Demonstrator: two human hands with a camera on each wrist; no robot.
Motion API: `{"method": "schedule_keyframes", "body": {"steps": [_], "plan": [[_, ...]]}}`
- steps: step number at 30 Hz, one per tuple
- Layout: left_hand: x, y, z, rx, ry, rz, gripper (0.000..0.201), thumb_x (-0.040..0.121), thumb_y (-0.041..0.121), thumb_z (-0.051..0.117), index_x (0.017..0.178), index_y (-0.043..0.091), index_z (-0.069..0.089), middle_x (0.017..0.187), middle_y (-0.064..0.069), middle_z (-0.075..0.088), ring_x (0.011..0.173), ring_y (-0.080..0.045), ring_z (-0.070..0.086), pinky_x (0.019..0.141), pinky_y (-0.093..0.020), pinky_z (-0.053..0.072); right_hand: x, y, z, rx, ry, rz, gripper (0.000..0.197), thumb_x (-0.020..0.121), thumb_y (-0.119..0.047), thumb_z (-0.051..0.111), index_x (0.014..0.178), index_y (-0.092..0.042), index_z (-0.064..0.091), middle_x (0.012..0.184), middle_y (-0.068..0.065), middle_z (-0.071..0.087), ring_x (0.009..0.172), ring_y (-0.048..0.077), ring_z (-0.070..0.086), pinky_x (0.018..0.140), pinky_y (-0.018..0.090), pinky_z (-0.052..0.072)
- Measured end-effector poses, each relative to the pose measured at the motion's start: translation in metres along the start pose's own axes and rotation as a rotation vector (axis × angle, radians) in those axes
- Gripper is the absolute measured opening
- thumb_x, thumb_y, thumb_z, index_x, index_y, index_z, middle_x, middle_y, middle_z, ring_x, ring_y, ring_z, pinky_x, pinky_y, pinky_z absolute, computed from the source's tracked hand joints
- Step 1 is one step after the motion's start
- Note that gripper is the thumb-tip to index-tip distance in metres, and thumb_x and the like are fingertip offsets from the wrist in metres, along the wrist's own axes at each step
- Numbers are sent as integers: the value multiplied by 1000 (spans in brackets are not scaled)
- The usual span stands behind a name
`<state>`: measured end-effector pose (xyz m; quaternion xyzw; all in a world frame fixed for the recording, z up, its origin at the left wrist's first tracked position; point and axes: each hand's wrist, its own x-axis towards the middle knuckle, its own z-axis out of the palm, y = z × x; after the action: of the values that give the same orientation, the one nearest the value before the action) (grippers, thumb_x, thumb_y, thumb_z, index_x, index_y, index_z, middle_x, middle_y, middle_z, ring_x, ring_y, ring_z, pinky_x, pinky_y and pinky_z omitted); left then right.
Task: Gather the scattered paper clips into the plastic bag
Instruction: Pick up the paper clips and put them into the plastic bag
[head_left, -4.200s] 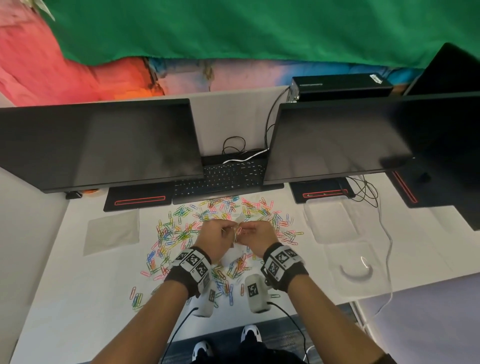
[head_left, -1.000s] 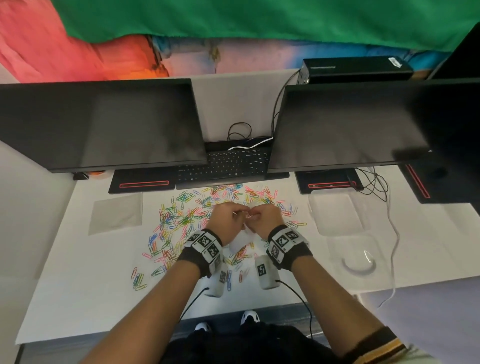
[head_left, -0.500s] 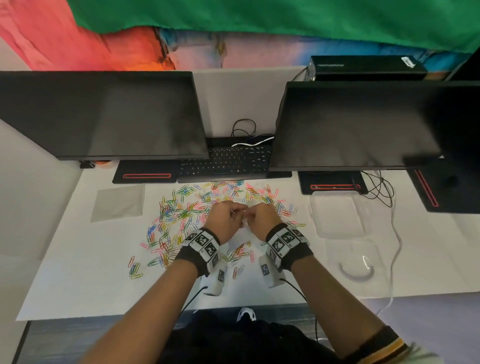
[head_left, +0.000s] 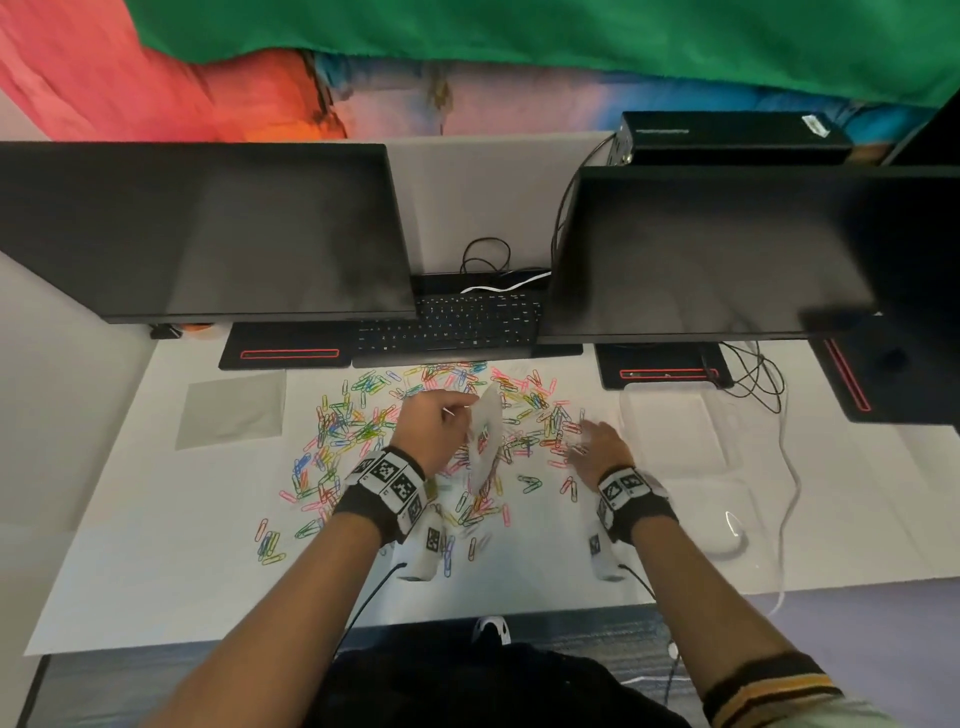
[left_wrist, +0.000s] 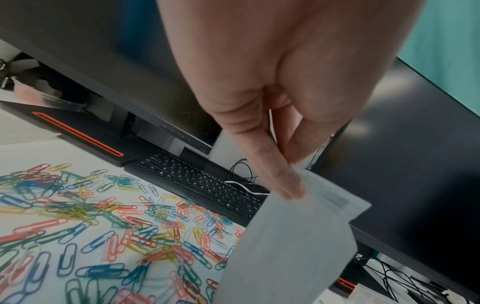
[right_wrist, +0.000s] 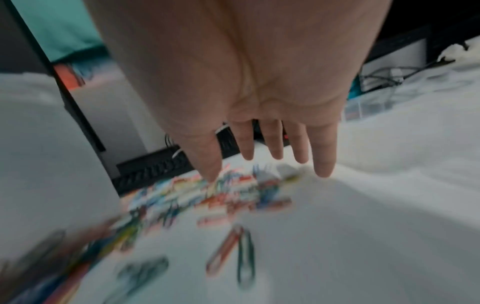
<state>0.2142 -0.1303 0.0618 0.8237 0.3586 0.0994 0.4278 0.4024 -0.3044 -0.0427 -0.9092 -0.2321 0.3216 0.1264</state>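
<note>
Many coloured paper clips (head_left: 363, 415) (left_wrist: 85, 222) (right_wrist: 221, 193) lie scattered over the white desk in front of the keyboard. My left hand (head_left: 439, 423) (left_wrist: 285, 174) pinches the top edge of a small translucent plastic bag (head_left: 485, 441) (left_wrist: 285, 246), which hangs down over the clips with a few clips inside. My right hand (head_left: 592, 444) (right_wrist: 270, 160) is to the right of the bag, fingers spread and straight, held low over the clips at the pile's right edge. It holds nothing.
Two dark monitors (head_left: 208, 234) overhang the back of the desk, with a black keyboard (head_left: 452, 325) between them. A grey sheet (head_left: 231, 408) lies at the left. Clear plastic lids (head_left: 670, 431) and cables (head_left: 753, 374) are at the right. The desk's front edge (head_left: 311, 631) is near my body.
Both hands were together at the bag's mouth. My right hand has let go and moved right over the clips, fingers spread. The left hand keeps the bag, now hanging free.
</note>
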Motion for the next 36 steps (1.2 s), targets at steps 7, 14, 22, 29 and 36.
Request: {"method": "schedule_keyframes", "body": {"steps": [7, 14, 22, 29, 36], "plan": [[2, -9, -2, -38, -54, 48, 28, 94, 7, 53, 114, 13, 72, 87, -7, 77, 66, -12, 68, 67, -22, 58, 5, -17, 47, -327, -4, -153, 74, 93, -53, 44, 153, -28, 8, 162, 8, -2, 145, 45, 7, 116, 51, 20], [11, -20, -3, -77, -108, 87, 27, 95, 11, 55, 115, 14, 72, 96, -3, 76, 74, -13, 69, 67, -18, 56, -1, -43, 51, -401, 166, -293, 28, 91, -7, 52, 116, -12, 64, 119, 13, 58, 103, 31, 59, 89, 37, 52], [17, -31, -4, -99, -134, 133, 25, 94, 14, 56, 112, 15, 73, 99, -3, 76, 80, -14, 69, 74, -25, 59, -10, -39, 30, 78, 168, -9, 10, 83, -11, 71, 89, -14, 78, 83, 7, 76, 71, 18, 70, 73, 16, 57], [13, -9, 8, -65, -89, 105, 23, 94, 11, 54, 101, 11, 76, 85, -5, 76, 76, -14, 68, 80, -33, 58, -22, -36, -13, 1287, -290, 213, 41, 77, -5, 75, 116, 3, 64, 112, 18, 70, 104, 22, 69, 92, 29, 54], [8, -4, 15, 8, -133, 137, 26, 95, 13, 54, 114, 14, 71, 86, -2, 73, 70, -12, 67, 72, -29, 57, -67, -88, -48, 1245, -415, -90, 26, 77, -1, 69, 103, 3, 69, 96, 14, 74, 89, 23, 71, 76, 23, 58]]}}
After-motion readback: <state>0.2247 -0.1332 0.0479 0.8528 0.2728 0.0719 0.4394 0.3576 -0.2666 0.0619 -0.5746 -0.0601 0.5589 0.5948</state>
